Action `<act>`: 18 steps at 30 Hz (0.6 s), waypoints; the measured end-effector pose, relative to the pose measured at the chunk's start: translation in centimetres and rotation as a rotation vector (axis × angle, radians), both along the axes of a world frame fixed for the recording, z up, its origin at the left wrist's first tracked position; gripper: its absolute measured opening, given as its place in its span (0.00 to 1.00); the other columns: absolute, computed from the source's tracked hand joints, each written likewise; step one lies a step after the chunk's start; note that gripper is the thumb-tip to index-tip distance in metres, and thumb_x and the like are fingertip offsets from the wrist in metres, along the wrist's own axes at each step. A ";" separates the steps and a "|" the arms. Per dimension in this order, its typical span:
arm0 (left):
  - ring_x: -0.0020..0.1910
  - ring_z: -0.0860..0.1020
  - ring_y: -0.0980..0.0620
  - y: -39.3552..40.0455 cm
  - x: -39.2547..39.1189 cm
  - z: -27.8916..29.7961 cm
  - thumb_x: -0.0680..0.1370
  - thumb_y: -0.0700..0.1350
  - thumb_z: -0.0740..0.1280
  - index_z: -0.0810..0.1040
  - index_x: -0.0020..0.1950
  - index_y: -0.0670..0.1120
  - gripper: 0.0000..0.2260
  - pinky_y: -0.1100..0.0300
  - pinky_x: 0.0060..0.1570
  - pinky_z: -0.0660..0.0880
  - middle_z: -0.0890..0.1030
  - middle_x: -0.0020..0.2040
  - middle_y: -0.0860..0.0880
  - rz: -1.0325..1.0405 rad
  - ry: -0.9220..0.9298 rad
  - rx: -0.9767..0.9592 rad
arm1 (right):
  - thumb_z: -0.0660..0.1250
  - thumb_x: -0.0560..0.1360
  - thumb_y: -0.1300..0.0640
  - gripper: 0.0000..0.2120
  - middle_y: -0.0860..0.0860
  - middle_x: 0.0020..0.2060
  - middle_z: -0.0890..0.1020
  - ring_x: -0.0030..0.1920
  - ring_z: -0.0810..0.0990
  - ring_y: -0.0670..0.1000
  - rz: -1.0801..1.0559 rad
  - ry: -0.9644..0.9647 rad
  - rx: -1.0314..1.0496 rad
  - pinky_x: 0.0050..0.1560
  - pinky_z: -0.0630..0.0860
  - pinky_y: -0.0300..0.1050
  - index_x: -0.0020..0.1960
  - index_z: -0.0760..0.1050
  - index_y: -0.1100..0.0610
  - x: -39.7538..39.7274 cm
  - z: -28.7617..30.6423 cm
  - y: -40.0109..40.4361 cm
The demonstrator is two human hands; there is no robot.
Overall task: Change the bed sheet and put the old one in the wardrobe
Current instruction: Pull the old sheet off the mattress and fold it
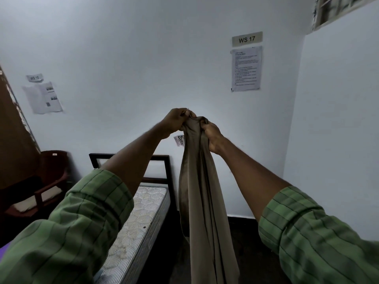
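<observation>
At the far left, well away from the fingers and low, a dark red wooden armchair (pixel 52 181) stands against the wall with a pale cushion (pixel 35 198) on its seat. Above it hang a small "WS 10" label (pixel 34 78) and a curling printed sheet (pixel 42 97). Nearer the middle, below and left of the hands, a bare quilted mattress (pixel 139 220) lies on a black metal bed frame (pixel 164 173) (no sheet covers it).

The left hand (pixel 178 120) is raised at arm's length, its fingers (pixel 185 115) curled tight around the bunched top of an olive-brown bed sheet (pixel 202 197). Just under those fingers a white "Zodiac" tag (pixel 179 140) sticks out from the cloth. The right hand (pixel 211 137) grips the same gathered top from the other side, touching the left hand's fingertips, thumb and fingers closed around the fabric. From both grips the sheet hangs straight down in long folds, past the mattress's right edge, out of the bottom of the view. Both forearms wear rolled green checked sleeves (pixel 307 228).

Up and right of the fingers, a "WS 17" sign (pixel 247 39) sits above a printed notice (pixel 246 69) on the white wall; its text is too small to read.
</observation>
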State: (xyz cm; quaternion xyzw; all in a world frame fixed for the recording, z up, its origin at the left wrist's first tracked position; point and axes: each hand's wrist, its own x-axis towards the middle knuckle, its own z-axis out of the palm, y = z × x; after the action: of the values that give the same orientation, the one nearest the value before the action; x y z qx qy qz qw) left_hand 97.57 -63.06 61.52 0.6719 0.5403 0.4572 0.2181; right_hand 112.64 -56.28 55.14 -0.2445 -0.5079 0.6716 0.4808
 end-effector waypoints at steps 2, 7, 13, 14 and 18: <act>0.41 0.75 0.53 0.3 0.1 -0.1 0.87 0.43 0.58 0.85 0.51 0.49 0.15 0.62 0.38 0.75 0.80 0.48 0.47 0.020 -0.048 0.008 | 0.60 0.85 0.60 0.12 0.64 0.57 0.84 0.51 0.84 0.60 -0.015 0.035 -0.025 0.61 0.81 0.59 0.59 0.81 0.59 -0.4 0.1 -0.1; 0.42 0.81 0.53 0.4 -0.6 -0.5 0.84 0.40 0.66 0.80 0.59 0.34 0.10 0.65 0.45 0.80 0.80 0.46 0.43 -0.022 -0.154 -0.104 | 0.61 0.84 0.58 0.14 0.65 0.55 0.85 0.45 0.86 0.60 -0.090 0.085 -0.138 0.44 0.85 0.53 0.64 0.80 0.64 0.0 0.1 -0.3; 0.39 0.81 0.52 -0.1 -1.2 -0.6 0.83 0.38 0.67 0.83 0.48 0.40 0.06 0.64 0.42 0.81 0.82 0.42 0.44 0.024 -0.133 -0.132 | 0.64 0.83 0.57 0.13 0.65 0.54 0.85 0.46 0.86 0.61 -0.080 0.084 -0.159 0.44 0.85 0.55 0.61 0.81 0.63 0.0 -0.1 -0.3; 0.40 0.79 0.50 0.1 -0.9 -0.3 0.83 0.38 0.66 0.82 0.49 0.39 0.07 0.63 0.41 0.81 0.80 0.41 0.44 0.080 -0.146 -0.113 | 0.65 0.82 0.56 0.11 0.64 0.52 0.86 0.45 0.86 0.61 -0.090 0.049 -0.120 0.46 0.85 0.55 0.57 0.83 0.62 -0.1 -0.1 -0.2; 0.44 0.79 0.49 0.5 0.6 0.3 0.83 0.39 0.62 0.81 0.52 0.40 0.08 0.58 0.44 0.81 0.80 0.44 0.44 0.237 -0.220 -0.097 | 0.72 0.79 0.46 0.14 0.57 0.47 0.88 0.44 0.86 0.55 -0.141 -0.148 0.072 0.49 0.84 0.53 0.50 0.84 0.58 -0.4 0.3 -1.0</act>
State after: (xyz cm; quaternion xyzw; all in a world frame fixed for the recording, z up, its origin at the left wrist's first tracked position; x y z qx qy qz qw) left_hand 98.15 -62.55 61.85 0.5382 0.6100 0.5238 0.2528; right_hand 112.26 -57.27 55.42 -0.3110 -0.5473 0.5978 0.4964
